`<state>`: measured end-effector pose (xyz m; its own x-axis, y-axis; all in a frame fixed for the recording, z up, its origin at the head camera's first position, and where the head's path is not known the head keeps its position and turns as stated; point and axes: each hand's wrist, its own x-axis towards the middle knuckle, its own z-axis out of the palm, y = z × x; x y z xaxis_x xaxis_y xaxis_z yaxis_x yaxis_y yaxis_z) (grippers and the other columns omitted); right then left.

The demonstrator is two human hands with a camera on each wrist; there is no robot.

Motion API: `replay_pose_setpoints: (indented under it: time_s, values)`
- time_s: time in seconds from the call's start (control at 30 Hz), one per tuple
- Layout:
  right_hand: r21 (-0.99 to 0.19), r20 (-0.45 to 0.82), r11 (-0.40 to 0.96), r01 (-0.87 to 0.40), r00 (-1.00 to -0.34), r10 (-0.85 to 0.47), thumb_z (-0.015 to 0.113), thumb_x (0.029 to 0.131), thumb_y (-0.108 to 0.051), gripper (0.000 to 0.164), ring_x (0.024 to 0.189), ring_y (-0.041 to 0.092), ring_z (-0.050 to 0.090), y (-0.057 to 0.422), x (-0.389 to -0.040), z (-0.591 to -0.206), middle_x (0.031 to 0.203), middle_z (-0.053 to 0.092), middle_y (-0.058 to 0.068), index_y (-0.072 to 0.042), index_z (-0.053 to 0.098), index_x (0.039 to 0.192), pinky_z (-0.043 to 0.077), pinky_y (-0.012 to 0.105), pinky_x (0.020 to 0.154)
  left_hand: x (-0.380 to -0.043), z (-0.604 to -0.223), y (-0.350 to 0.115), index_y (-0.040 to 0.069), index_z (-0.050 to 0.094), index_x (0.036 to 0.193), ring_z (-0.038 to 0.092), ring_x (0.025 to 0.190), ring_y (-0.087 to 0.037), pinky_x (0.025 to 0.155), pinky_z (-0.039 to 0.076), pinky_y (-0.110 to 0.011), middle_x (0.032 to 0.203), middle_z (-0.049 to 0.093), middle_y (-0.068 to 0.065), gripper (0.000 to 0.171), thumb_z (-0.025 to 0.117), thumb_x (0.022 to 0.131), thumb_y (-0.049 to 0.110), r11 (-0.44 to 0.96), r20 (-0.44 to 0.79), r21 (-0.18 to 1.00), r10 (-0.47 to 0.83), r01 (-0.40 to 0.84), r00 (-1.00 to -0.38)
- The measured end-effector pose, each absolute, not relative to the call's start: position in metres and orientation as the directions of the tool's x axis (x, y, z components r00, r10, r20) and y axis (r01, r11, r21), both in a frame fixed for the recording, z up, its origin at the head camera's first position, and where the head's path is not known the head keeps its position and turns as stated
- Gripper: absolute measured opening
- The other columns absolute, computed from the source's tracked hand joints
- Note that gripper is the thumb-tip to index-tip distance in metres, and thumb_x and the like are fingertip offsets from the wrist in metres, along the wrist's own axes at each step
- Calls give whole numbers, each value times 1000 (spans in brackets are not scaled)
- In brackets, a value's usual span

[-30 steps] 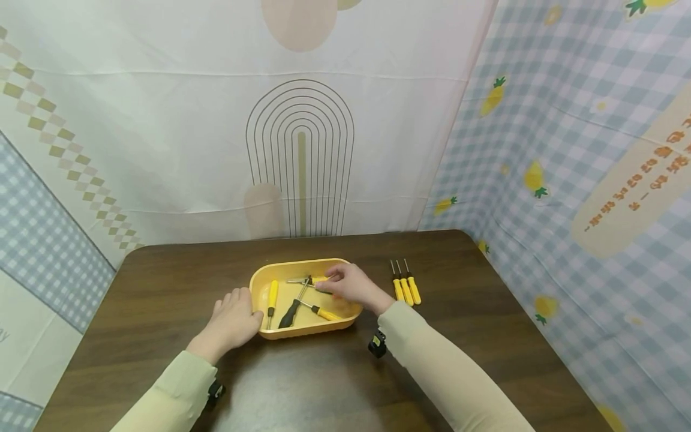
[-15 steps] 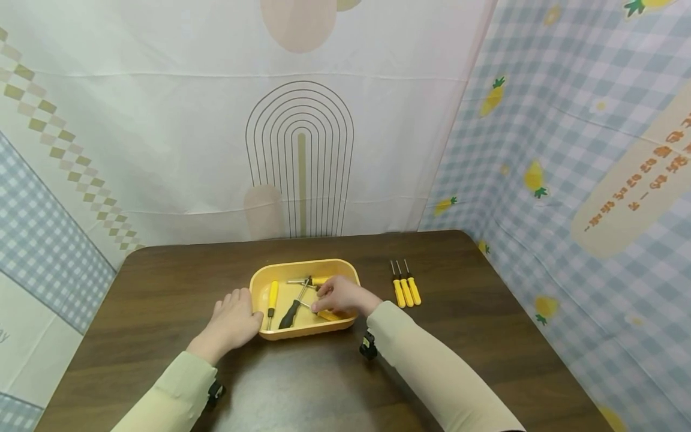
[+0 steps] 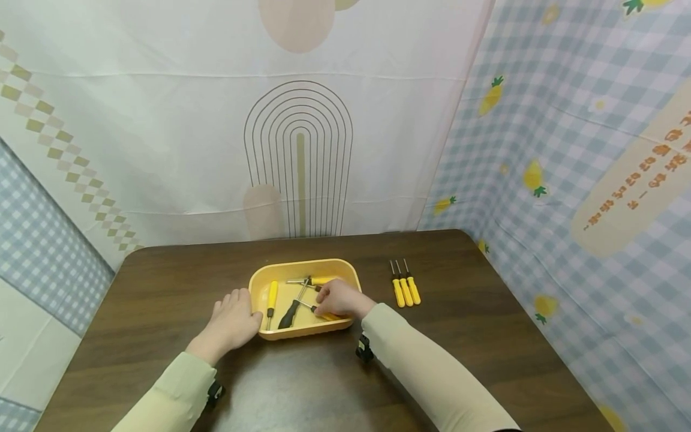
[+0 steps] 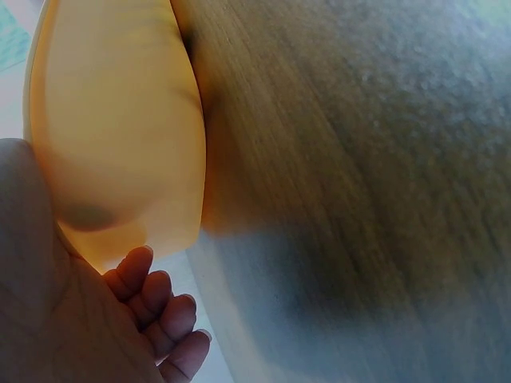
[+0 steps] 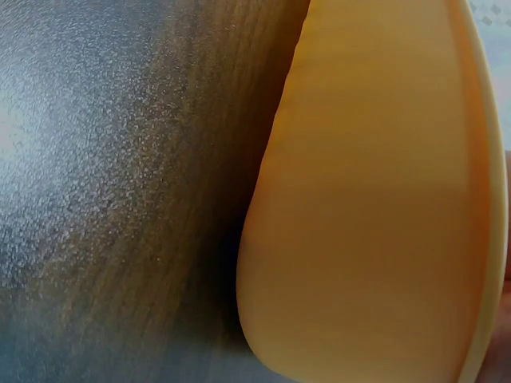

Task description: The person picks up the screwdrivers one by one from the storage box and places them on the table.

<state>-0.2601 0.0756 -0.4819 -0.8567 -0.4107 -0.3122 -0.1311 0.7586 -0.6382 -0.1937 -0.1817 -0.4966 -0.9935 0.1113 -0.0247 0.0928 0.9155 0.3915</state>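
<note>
A yellow plastic tray (image 3: 302, 330) holds several screwdrivers. My left hand (image 3: 233, 318) grips its left end, thumb over the rim; in the left wrist view the fingers (image 4: 172, 319) curl against the tray's outside. Inside the tray, my right hand (image 3: 342, 299) pinches a yellow-handled screwdriver (image 3: 327, 316) lying at the front right, its handle partly hidden by the fingers. Left of it lies a black-handled screwdriver (image 3: 288, 314). Another yellow screwdriver (image 3: 272, 294) lies along the left side, and one more yellow handle (image 3: 321, 280) shows at the back. The tray wall (image 5: 367, 199) covers most of the right wrist view.
Three yellow screwdrivers (image 3: 406, 293) lie side by side on the dark wooden table (image 3: 459, 336), right of the tray, shafts pointing away. A white printed cloth (image 3: 178, 150) hangs behind the table, and a checked cloth (image 3: 540, 150) hangs along the right side.
My right hand has come down from the back right of the tray to its front right and taken hold of a yellow-handled screwdriver. My left hand stays on the rim.
</note>
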Motion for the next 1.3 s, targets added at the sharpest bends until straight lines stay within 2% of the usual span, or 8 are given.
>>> replay_pose_setpoints:
  time_s: [0.33, 0.6, 0.87, 0.97, 1.13, 1.3]
  values:
    - [-601, -278, 776, -190, -861, -426, 72, 83, -14, 13, 71, 13, 54, 72, -259, -481, 89, 64, -4, -11, 71, 95, 44, 27, 62, -193, -495, -181, -3, 46, 103, 41, 82, -28, 70, 30, -41, 89, 43, -11, 34, 54, 89, 27, 916, -30, 392, 110, 90, -993]
    - [-610, -249, 762, -218, -860, -445, 67, 86, -11, 14, 67, 11, 53, 74, -259, -475, 95, 67, 0, -8, 74, 98, 44, 26, 61, -193, -497, -182, -2, 46, 101, 41, 82, -28, 70, 29, -41, 89, 43, -11, 32, 54, 89, 27, 914, -14, 391, 119, 104, -993]
    - [-639, -226, 734, -230, -856, -466, 66, 87, -11, 9, 54, 9, 44, 77, -258, -465, 72, 58, -2, -6, 73, 91, 38, 24, 51, -193, -496, -182, -2, 47, 102, 41, 83, -28, 71, 30, -42, 90, 44, -11, 33, 54, 89, 27, 913, -23, 395, 116, 97, -993]
    - [-653, -227, 725, -221, -855, -466, 65, 88, -11, 11, 55, 10, 47, 80, -258, -460, 76, 60, -2, -5, 72, 93, 40, 25, 52, -193, -495, -182, -3, 47, 103, 42, 84, -28, 71, 30, -42, 91, 45, -11, 34, 54, 89, 27, 913, -26, 396, 114, 94, -993]
    - [-693, -218, 695, -193, -862, -457, 63, 90, -13, 17, 59, 13, 53, 87, -260, -452, 95, 66, 3, -5, 70, 103, 45, 29, 54, -193, -495, -182, -3, 47, 104, 42, 84, -29, 71, 30, -42, 91, 45, -11, 35, 54, 89, 27, 915, -26, 393, 114, 95, -993]
    - [-747, -196, 646, -153, -879, -435, 61, 92, -16, 20, 69, 19, 59, 98, -268, -447, 97, 67, 7, -6, 69, 107, 48, 31, 58, -193, -495, -182, -4, 47, 104, 42, 84, -29, 71, 30, -42, 91, 45, -11, 35, 54, 89, 27, 914, -21, 394, 116, 98, -993]
